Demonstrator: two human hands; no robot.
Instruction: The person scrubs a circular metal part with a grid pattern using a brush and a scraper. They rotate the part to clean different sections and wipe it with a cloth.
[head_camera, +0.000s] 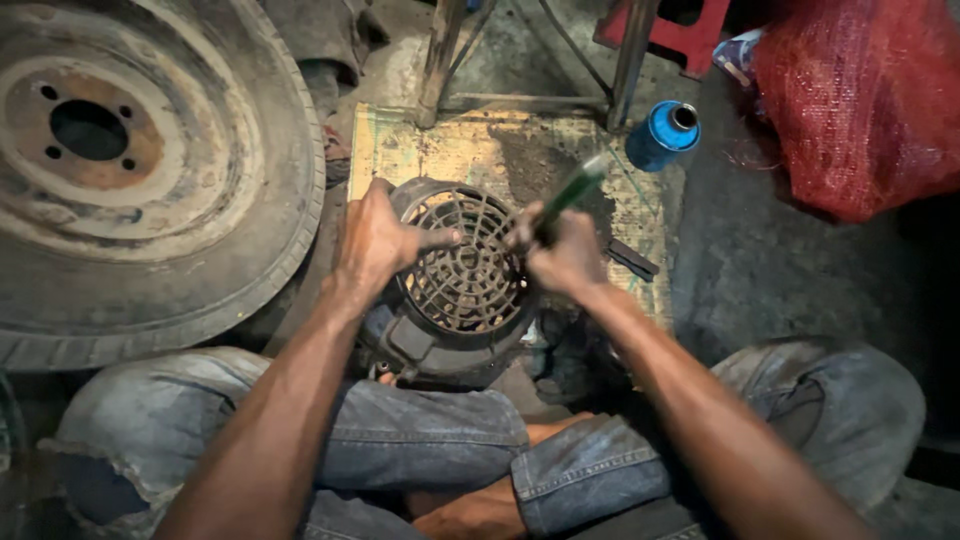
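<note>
A round dark metal housing with a grille cover (463, 275) rests against my crossed legs, over a worn board (500, 150) on the floor. My left hand (378, 240) grips the housing's left rim, thumb lying across the grille. My right hand (565, 255) is at the grille's right edge, closed around a green-handled tool (572, 190) that points up and to the right; its tip is hidden behind the hand.
A large tyre on a rusty wheel (130, 170) lies to the left. A blue can (662, 133) stands at the board's right corner, a red mesh sack (860, 100) beyond it. Metal stool legs (440, 60) stand at the board's far edge. A small dark part (632, 260) lies right of my hand.
</note>
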